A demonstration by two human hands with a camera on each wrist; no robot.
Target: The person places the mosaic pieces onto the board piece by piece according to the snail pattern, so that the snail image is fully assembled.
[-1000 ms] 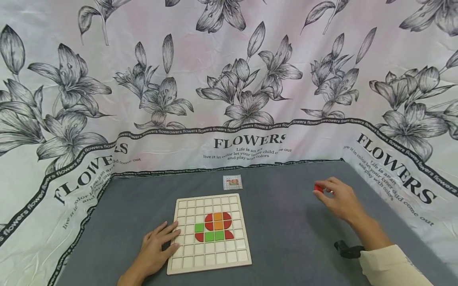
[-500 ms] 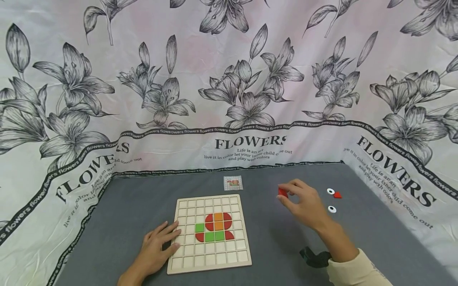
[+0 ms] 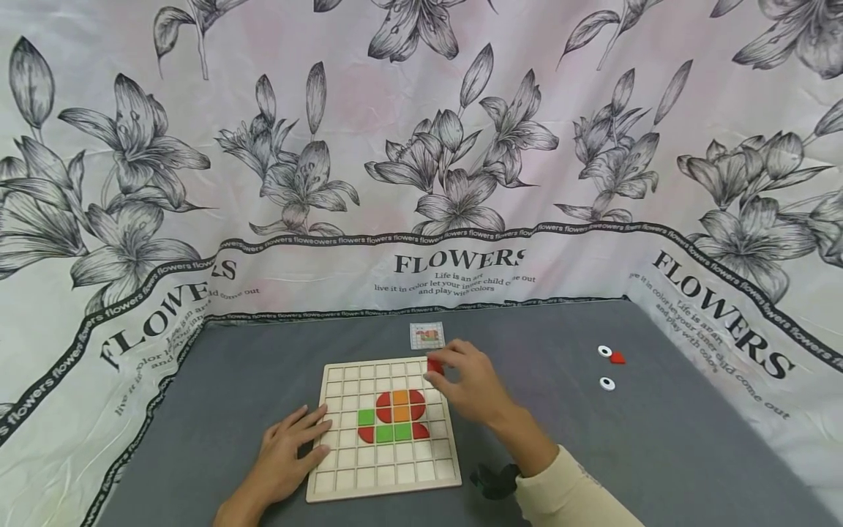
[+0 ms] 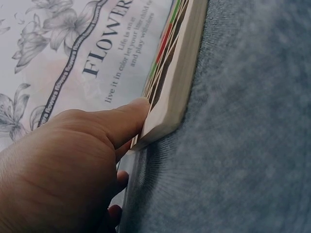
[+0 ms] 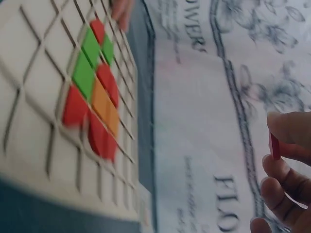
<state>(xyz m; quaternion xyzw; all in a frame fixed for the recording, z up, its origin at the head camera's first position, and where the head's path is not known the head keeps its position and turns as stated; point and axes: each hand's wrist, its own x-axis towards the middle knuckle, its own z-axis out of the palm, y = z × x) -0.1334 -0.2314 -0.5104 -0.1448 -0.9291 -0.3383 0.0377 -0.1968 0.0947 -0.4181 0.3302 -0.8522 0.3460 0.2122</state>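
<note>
My right hand (image 3: 470, 384) pinches a small red tile (image 3: 434, 365) between thumb and fingers, over the top right corner of a wooden grid board (image 3: 342, 483). In the right wrist view the same red tile (image 5: 275, 146) is seen edge-on. On the board lie green tiles (image 3: 393, 433), two orange tiles (image 3: 401, 405) and several red curved pieces (image 3: 417, 406), grouped near the middle. My left hand (image 3: 283, 454) rests along the board's left edge with fingers extended. In the left wrist view its thumb touches the board's rim (image 4: 170, 107).
A small printed card (image 3: 426, 336) with a coloured picture lies behind the board. To the far right on the grey tabletop (image 3: 546, 344) are two white discs with dark centres (image 3: 607, 383) and a red piece (image 3: 617, 358). Flower-printed cloth (image 3: 454, 263) stands around the table.
My right hand has carried the red tile leftward from the right side of the table to the board, uncovering the discs and red piece there. My left hand has stayed in place.
</note>
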